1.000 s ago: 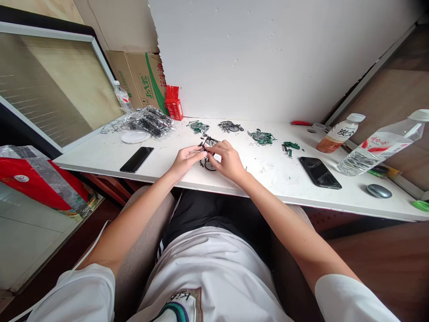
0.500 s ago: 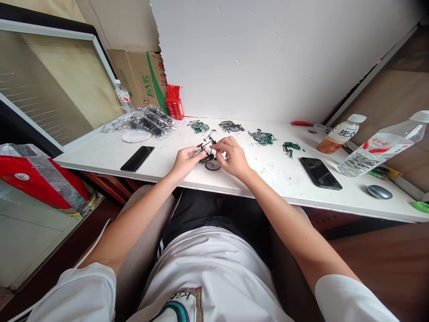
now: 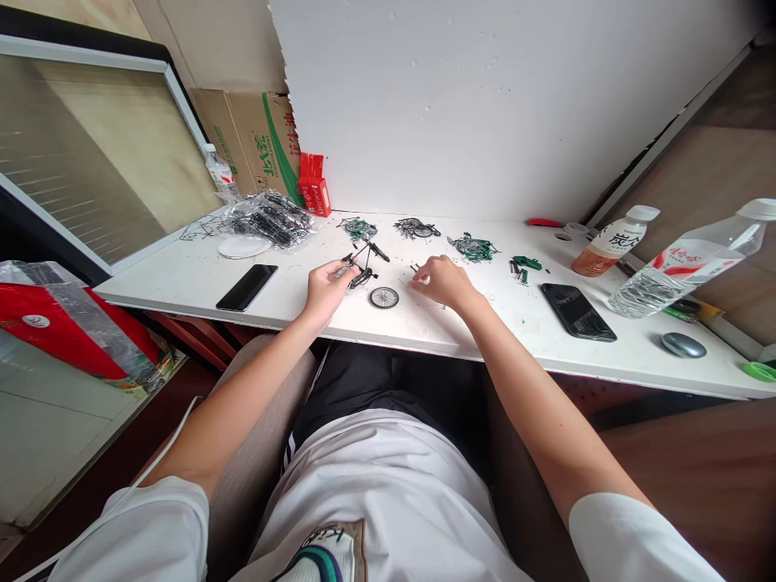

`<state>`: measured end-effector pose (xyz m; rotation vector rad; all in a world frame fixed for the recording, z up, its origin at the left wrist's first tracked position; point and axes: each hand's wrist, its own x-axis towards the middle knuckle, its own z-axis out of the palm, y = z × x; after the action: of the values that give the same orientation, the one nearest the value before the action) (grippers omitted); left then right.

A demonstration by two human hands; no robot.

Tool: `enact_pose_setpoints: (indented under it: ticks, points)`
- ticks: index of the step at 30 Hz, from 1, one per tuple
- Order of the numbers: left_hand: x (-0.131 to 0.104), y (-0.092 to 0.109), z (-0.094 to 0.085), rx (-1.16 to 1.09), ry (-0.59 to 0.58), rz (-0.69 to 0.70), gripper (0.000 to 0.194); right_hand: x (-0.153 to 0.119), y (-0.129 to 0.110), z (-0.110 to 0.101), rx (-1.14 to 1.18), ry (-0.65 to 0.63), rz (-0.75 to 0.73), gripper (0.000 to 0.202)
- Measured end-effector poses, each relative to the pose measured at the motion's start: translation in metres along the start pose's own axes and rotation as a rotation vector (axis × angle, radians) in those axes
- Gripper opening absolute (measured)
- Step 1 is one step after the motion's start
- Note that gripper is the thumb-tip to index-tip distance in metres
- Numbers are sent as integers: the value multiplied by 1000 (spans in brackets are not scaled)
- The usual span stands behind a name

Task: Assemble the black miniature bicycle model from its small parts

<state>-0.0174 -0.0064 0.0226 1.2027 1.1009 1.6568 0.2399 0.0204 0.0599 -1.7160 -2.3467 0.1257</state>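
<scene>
My left hand (image 3: 328, 289) is closed on a small black model bicycle frame (image 3: 367, 260), held a little above the white table. A loose spoked wheel (image 3: 384, 297) lies flat on the table just right of the frame. Farther right, my right hand (image 3: 444, 283) is low over the table with its fingers bent; small dark bits lie by its fingertips, and whether it pinches one is hidden. Behind the hands are piles of green parts (image 3: 359, 229), black parts with wheels (image 3: 417, 229) and more green parts (image 3: 474, 247).
On the left are a phone (image 3: 247, 287), a white disc (image 3: 246, 246) and a plastic bag of black parts (image 3: 272, 218). To the right lie green pieces (image 3: 526, 265), another phone (image 3: 578, 312), two bottles (image 3: 618, 241) (image 3: 691, 263) and a grey oval object (image 3: 683, 345).
My right hand has moved right, away from the bicycle frame, to the tabletop. The frame has turned in my left hand, and the wheel now shows fully on the table.
</scene>
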Motion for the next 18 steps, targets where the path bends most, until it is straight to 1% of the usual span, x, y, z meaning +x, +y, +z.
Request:
enact_pose_setpoints:
  ticks: [3, 5, 6, 10, 14, 16, 18]
  points:
    - [2, -4, -1, 2, 8, 28, 38, -8, -5, -18, -72, -203, 138, 27]
    - [3, -7, -2, 11, 12, 40, 42, -11, -7, -25, -99, -265, 176, 22]
    - [3, -7, -2, 20, 12, 47, 44, -11, -8, -26, -112, -273, 181, 18]
    - [-2, -2, 0, 74, -6, 77, 49, -5, -6, -15, -160, -205, 170, 12]
    - [-6, 4, 2, 77, -62, 132, 49, -1, 0, -7, -179, -109, 147, 10]
    - [-6, 4, 2, 87, -68, 154, 48, -2, -1, -9, -127, -44, 144, 10]
    - [-6, 2, 1, 104, -56, 169, 46, -4, -5, -12, -16, 34, 97, 12]
